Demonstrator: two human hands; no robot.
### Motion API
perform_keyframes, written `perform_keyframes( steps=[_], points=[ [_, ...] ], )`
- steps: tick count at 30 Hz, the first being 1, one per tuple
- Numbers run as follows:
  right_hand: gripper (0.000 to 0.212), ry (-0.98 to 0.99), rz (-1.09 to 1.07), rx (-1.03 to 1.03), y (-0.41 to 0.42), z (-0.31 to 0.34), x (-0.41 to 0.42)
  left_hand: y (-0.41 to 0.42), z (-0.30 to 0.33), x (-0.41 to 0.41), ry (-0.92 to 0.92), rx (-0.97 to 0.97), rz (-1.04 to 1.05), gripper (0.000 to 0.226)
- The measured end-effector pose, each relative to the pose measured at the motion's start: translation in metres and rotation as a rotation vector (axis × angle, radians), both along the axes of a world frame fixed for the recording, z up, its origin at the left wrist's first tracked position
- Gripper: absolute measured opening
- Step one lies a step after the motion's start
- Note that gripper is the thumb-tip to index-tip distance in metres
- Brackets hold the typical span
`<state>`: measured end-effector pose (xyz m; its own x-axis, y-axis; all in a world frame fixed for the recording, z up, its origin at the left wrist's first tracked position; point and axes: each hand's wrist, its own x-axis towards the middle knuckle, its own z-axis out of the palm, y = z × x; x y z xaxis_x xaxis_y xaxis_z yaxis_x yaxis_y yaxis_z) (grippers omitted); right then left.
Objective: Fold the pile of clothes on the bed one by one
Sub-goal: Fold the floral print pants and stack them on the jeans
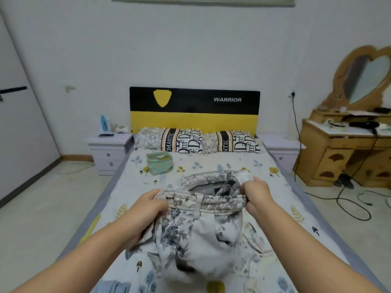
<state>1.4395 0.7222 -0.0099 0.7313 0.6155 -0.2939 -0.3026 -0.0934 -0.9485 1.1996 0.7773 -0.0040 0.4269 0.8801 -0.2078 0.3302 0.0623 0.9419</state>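
Two hands hold one garment over the bed. Your floral trousers hang between them, waistband stretched wide above the bed's middle, legs bunched down toward its foot. Your left hand grips the waistband's left end; your right hand pinches its right end. A green pouch sits nearer the bed's pillows.

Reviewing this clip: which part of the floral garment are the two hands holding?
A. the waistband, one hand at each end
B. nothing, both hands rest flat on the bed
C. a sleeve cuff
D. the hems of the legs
A: the left hand and right hand each grip an end of the waistband of the floral trousers, holding it stretched above the bed.
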Motion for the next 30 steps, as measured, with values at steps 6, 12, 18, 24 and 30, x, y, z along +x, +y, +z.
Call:
perform_keyframes(
  steps=[6,12,18,24,30],
  points=[
    [0.042,-0.473,0.186,0.005,-0.036,0.073,-0.031,-0.002,-0.012,-0.032,-0.04,-0.124,0.167,0.017],
    [0.033,-0.621,0.19,-0.063,-0.067,0.094,-0.042,0.023,-0.026,-0.069,0.578,0.283,0.252,0.025],
    [0.022,-0.795,0.118,-0.178,-0.094,0.083,-0.047,0.029,-0.017,-0.097,0.908,0.472,0.141,0.03],
    [0.026,-0.798,0.079,-0.203,-0.112,0.081,-0.054,0.017,0.005,-0.093,0.786,0.357,0.009,0.022],
    [0.029,-0.784,0.07,-0.272,-0.123,0.083,-0.048,0.012,0.022,-0.092,0.336,0.139,0.066,0.028]
  ],
)
